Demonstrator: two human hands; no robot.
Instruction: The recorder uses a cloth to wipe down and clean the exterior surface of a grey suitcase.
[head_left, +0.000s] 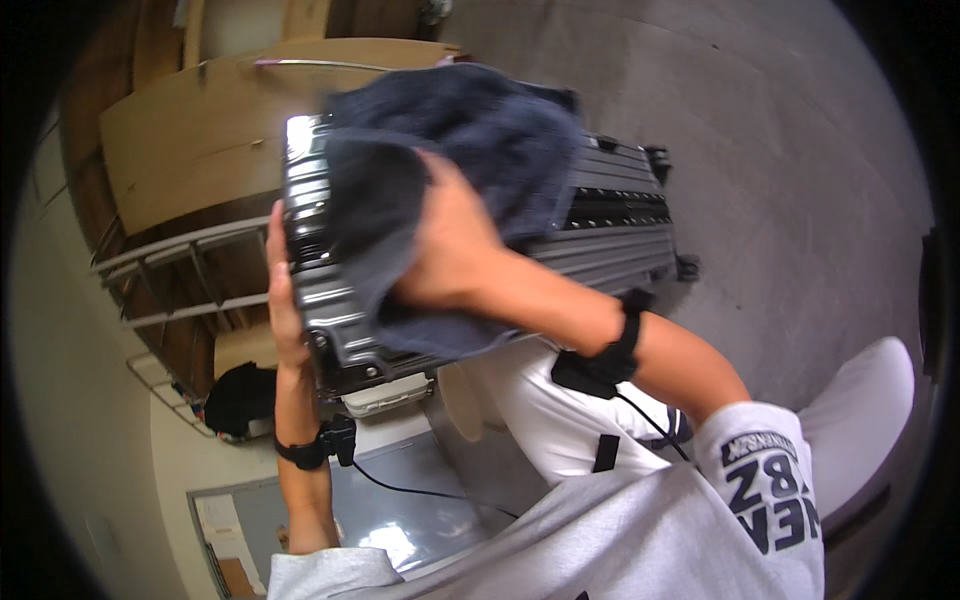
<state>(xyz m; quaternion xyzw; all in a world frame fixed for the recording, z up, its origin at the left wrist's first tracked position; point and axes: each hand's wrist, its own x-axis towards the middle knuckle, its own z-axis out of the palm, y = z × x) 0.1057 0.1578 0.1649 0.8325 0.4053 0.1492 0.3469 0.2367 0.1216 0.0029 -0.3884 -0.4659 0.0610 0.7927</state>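
Note:
A dark grey, ribbed hard-shell suitcase (611, 259) stands before me, its wheels (686, 268) at the right end. Its glossy near end, with rivets at the corner, faces left. My left hand (286, 311) lies flat along the edge of that end, steadying it with straight fingers. A dark navy cloth (517, 142) is draped over the suitcase's upper part. My right hand (454, 232) presses into the cloth and grips a bunched fold; its fingertips are hidden in the fabric. Cloth and hand are blurred.
To the left are a large cardboard sheet (187, 150) and a metal ladder-like rack (202, 262). A black bag (240, 401) and a white case (386, 395) sit lower down. Grey concrete floor (772, 187) spreads to the right. Straps with cables (420, 491) circle both forearms.

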